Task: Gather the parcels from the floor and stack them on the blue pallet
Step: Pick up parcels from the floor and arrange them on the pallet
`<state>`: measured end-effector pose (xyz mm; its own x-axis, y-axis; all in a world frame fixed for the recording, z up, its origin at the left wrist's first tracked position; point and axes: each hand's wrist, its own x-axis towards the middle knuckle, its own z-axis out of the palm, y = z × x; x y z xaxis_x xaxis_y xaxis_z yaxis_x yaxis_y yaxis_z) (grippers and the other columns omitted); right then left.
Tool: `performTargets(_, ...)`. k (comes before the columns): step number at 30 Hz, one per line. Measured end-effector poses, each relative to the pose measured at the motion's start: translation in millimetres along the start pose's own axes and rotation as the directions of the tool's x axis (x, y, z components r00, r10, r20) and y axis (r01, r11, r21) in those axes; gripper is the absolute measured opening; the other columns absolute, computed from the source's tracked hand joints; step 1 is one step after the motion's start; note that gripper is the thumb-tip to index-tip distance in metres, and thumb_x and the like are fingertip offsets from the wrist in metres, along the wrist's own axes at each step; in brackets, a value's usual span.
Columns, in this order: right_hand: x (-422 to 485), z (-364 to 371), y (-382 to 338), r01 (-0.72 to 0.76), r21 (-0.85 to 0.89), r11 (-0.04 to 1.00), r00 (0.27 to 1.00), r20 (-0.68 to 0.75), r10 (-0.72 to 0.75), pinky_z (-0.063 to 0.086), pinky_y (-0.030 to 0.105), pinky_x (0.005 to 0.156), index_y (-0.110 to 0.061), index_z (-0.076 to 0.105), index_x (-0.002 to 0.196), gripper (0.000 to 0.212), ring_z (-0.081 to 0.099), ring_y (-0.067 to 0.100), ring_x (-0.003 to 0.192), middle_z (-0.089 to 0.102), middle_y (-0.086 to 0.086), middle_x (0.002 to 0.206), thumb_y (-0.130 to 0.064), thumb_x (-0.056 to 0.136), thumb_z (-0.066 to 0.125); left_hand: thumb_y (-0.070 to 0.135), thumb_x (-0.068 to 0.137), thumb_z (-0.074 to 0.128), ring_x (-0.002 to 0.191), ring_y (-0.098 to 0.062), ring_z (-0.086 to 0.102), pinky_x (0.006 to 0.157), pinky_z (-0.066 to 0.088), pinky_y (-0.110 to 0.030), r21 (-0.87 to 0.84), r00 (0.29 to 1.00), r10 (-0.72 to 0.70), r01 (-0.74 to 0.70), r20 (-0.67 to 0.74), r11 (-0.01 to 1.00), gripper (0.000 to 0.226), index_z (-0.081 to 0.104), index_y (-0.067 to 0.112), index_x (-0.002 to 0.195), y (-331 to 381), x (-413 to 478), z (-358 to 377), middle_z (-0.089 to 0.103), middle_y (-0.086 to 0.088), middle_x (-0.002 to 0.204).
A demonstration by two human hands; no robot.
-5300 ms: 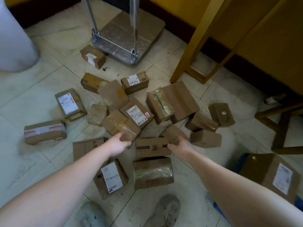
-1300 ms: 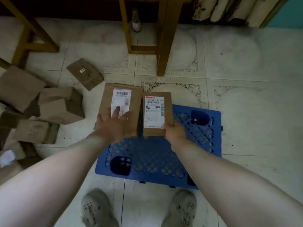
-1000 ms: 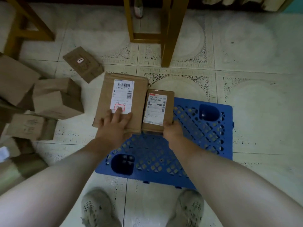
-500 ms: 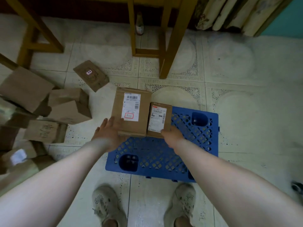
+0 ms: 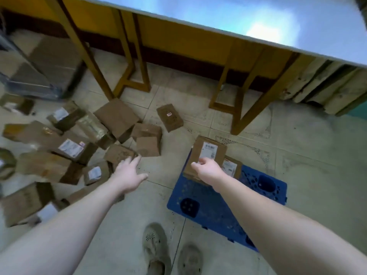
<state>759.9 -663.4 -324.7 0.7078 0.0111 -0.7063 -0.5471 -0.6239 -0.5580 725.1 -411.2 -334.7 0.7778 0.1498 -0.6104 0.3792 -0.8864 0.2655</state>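
Observation:
The blue pallet (image 5: 222,207) lies on the tiled floor at lower right. Two labelled brown parcels sit at its far left corner: a larger one (image 5: 213,144) and a smaller one (image 5: 231,168) beside it. My right hand (image 5: 206,170) hovers at the near edge of the larger parcel, fingers loosely curled and holding nothing. My left hand (image 5: 129,173) stretches out to the left with fingers spread and empty, its fingertips close to a small plain parcel (image 5: 119,153) at the edge of the floor pile (image 5: 65,147).
A lone parcel (image 5: 169,118) lies between the pile and the yellow table legs (image 5: 244,108). The table top (image 5: 258,22) overhangs the far side. A large box on a cart (image 5: 45,66) stands far left. My shoes (image 5: 156,249) are at the bottom.
Both hands have let go of the two parcels, which now rest on the pallet. My left hand has swung left toward the pile, and my view has turned left and lifted.

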Motion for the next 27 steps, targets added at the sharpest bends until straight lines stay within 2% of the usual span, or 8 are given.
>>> performTargets(5,-17,48,-20,0.045,-0.130,0.990,0.993,0.112,-0.031,0.036,0.030,0.100,-0.016,0.030,0.148,0.062,0.041,0.023,0.132,0.038,0.003,0.150,-0.041,0.095,0.049,0.046,0.088,0.056,0.143,-0.031,0.017,0.115,0.021,-0.045,-0.128,0.987,-0.162,0.162,0.013,0.978,0.075,0.018,0.028,0.149,-68,-53,1,0.014,-0.009,0.157)
performTargets(9,-21,76,-46,0.069,-0.171,0.983,0.994,0.100,-0.052,0.036,0.027,0.093,-0.016,0.029,0.148,0.062,0.043,0.021,0.129,0.038,0.004,0.150,-0.041,0.095,0.050,0.045,0.087,0.057,0.142,-0.027,0.020,0.115,0.023,-0.044,-0.241,0.971,-0.235,0.217,-0.051,0.946,0.074,0.020,0.027,0.149,-110,-67,-15,0.020,-0.004,0.157)
performTargets(13,-17,114,-67,0.047,-0.216,0.975,0.995,0.099,-0.026,0.038,0.020,0.068,-0.014,0.030,0.147,0.062,0.048,0.011,0.091,0.043,0.005,0.145,-0.042,0.095,0.051,0.045,0.088,0.057,0.143,-0.026,0.019,0.114,0.023,-0.042,-0.302,0.960,-0.278,0.253,-0.041,0.919,0.074,0.020,0.028,0.149,-148,-65,-20,0.016,-0.003,0.157)
performTargets(16,-7,143,-86,0.014,-0.234,0.972,0.998,0.063,0.001,0.038,0.019,0.056,-0.014,0.029,0.147,0.063,0.051,0.007,0.076,0.047,0.006,0.141,-0.043,0.095,0.050,0.045,0.087,0.056,0.142,-0.027,0.020,0.114,0.023,-0.040,-0.313,0.969,-0.248,0.232,-0.009,0.921,0.075,0.018,0.026,0.149,-179,-52,-30,0.017,-0.004,0.157)
performTargets(20,7,184,-119,-0.040,-0.216,0.976,0.998,0.037,0.049,0.042,0.020,0.053,-0.015,0.030,0.148,0.064,0.057,0.010,0.067,0.048,0.007,0.139,-0.043,0.095,0.051,0.045,0.089,0.055,0.142,-0.026,0.020,0.115,0.022,-0.042,-0.357,0.981,-0.190,0.193,0.041,0.914,0.074,0.017,0.026,0.150,-222,-25,-51,0.016,-0.004,0.157)
performTargets(23,20,210,-144,-0.044,-0.192,0.980,0.999,0.022,0.049,0.043,0.018,0.052,-0.016,0.031,0.148,0.064,0.055,0.005,0.068,0.047,0.005,0.140,-0.043,0.094,0.052,0.044,0.088,0.057,0.137,-0.028,0.032,0.111,0.031,-0.042,-0.405,0.982,-0.179,0.189,0.063,0.895,0.074,0.019,0.025,0.149,-248,0,-73,0.025,-0.006,0.154)
performTargets(25,29,221,-159,-0.057,-0.168,0.984,0.998,0.021,0.062,0.043,0.017,0.054,-0.017,0.032,0.147,0.062,0.054,0.001,0.075,0.050,0.003,0.129,-0.042,0.094,0.053,0.043,0.087,0.058,0.126,-0.031,0.046,0.104,0.041,-0.044,-0.435,0.980,-0.180,0.197,0.080,0.879,0.074,0.021,0.025,0.149,-259,18,-87,0.038,-0.008,0.147)
performTargets(27,37,228,-166,-0.090,-0.135,0.987,0.995,0.022,0.094,0.042,0.016,0.052,-0.019,0.034,0.146,0.061,0.053,0.002,0.072,0.050,0.001,0.119,-0.042,0.093,0.054,0.042,0.087,0.058,0.119,-0.034,0.052,0.099,0.045,-0.046,-0.457,0.982,-0.164,0.188,0.091,0.869,0.071,0.025,0.024,0.148,-263,37,-97,0.047,-0.011,0.139)
